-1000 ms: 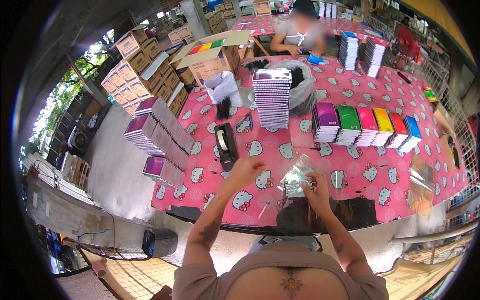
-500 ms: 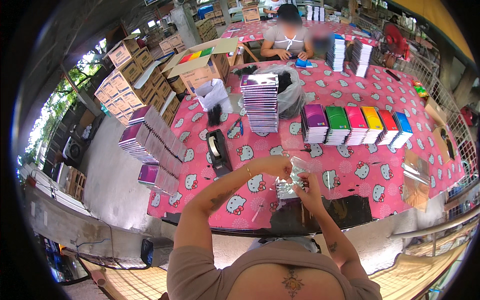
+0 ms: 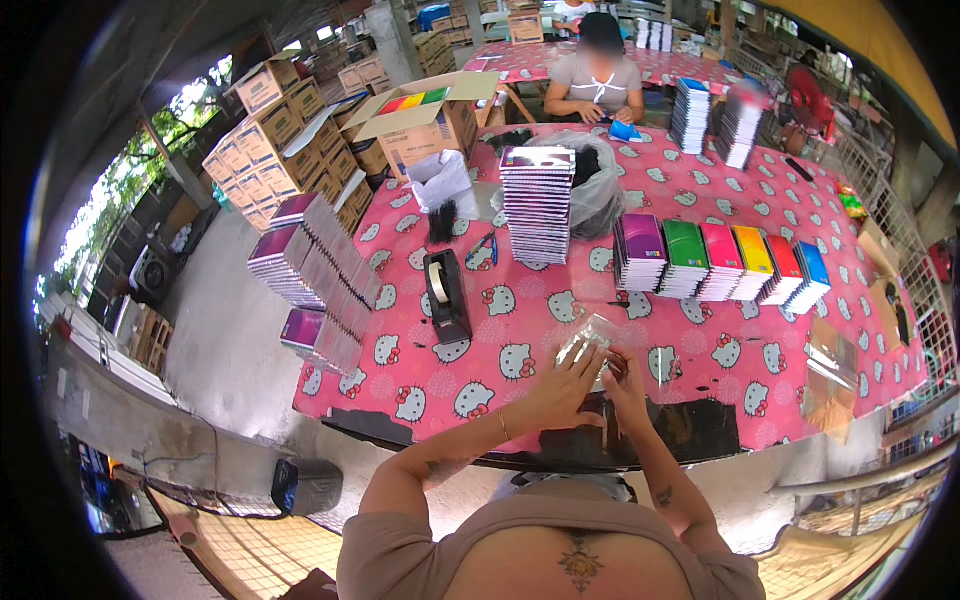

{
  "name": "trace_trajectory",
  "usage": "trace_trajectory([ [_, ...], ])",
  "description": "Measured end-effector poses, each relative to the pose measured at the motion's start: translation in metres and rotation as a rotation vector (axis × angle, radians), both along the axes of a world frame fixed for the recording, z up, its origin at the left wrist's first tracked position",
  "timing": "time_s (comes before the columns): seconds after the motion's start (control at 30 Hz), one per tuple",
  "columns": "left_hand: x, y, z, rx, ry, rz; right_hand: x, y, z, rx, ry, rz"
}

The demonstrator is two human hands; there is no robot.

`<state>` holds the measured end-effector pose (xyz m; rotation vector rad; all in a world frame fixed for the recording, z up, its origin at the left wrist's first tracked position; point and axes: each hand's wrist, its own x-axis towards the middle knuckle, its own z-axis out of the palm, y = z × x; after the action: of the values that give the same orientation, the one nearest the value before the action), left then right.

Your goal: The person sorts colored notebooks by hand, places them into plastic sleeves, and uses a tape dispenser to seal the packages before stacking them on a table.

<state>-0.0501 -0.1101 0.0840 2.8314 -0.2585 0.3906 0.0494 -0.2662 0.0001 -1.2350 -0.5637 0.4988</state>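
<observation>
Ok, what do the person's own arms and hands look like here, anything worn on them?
Both forearms are bare; short taupe sleeves end at the upper arms. The left hand has a thin bracelet at its wrist. The right hand wears nothing; a small dark tattoo marks that forearm.

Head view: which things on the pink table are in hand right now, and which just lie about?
In hand:
clear crinkly plastic bag
left hand
right hand

Lying about:
black tape dispenser
tall stack of notebooks
row of coloured notebook piles
</observation>
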Motion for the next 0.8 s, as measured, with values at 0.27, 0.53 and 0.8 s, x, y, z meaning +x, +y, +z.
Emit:
trace_trajectory([
  [0.27, -0.042, 0.011, -0.062, -1.201, 0.140, 0.126, -0.005, -0.001, 0.002, -0.143, -0.030, 0.123],
  [0.53, -0.124, 0.056, 0.035, -0.204, -0.356, 0.408, -0.002, 0.026, -0.006, -0.344, -0.641, 0.265],
  [0.8, -0.228, 0.195, 0.068, -0.763, -1.038, 1.058, -0.003, 0.030, -0.034, -0.958, -1.043, 0.366],
])
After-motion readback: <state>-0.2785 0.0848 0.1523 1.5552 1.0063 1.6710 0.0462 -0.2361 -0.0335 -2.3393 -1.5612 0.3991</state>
